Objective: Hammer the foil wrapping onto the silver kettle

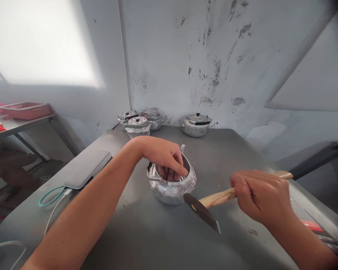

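Low right in the frame, our right hand (259, 197) is closed around the wooden handle of a hammer (211, 204). In the centre, our left hand (165, 157) grips the rim of a shiny aluminium pot (170, 187), fingers inside. More lidded pots (195, 125) stand at the wall behind.

A head-worn camera looks forward and down, close over the grey table (146, 232).

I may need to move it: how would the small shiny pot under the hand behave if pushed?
The pot looks thin metal, so probably light. On the smooth table it likely slides, though its rounded belly might rock.
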Tool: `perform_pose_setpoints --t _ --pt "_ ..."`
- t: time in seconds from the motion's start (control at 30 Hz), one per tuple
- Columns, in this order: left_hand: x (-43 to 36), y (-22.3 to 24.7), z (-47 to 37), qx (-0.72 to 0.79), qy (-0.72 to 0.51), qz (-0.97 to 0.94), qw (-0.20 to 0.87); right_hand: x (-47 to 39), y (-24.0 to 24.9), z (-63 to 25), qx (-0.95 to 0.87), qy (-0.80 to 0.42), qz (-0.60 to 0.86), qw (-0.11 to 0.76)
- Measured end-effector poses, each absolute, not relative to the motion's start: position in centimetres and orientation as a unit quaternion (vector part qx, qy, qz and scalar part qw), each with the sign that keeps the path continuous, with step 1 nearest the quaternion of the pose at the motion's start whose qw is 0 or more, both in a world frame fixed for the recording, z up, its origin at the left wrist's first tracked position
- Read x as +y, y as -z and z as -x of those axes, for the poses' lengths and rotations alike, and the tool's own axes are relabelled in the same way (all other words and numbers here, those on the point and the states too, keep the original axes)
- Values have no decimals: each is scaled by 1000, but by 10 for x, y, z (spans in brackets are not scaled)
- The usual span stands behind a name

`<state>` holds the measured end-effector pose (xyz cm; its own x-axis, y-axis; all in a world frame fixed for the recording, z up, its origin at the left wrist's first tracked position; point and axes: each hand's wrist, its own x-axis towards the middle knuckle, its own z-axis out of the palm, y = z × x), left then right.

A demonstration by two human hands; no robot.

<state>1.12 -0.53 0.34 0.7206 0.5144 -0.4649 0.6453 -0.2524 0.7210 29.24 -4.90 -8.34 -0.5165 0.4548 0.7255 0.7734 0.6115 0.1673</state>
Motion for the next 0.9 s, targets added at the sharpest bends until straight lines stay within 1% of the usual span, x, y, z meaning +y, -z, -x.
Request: perform_pose_setpoints --t 0.23,0.43,0.6,0.8,0.9 --pt "-3 0 -15 353 101 -803 469 -48 87 -296 -836 242 383 309" --pt "-2 3 -16 345 101 -809 464 -52 89 -289 -818 250 404 323" --pt "-3 8 -23 324 95 -801 494 -59 89 -280 -807 259 421 324" --pt "1 15 -24 295 92 -804 508 -59 88 -281 -816 279 392 322" --pt "6 20 -23 275 92 -789 543 -59 88 -281 -825 259 381 326"
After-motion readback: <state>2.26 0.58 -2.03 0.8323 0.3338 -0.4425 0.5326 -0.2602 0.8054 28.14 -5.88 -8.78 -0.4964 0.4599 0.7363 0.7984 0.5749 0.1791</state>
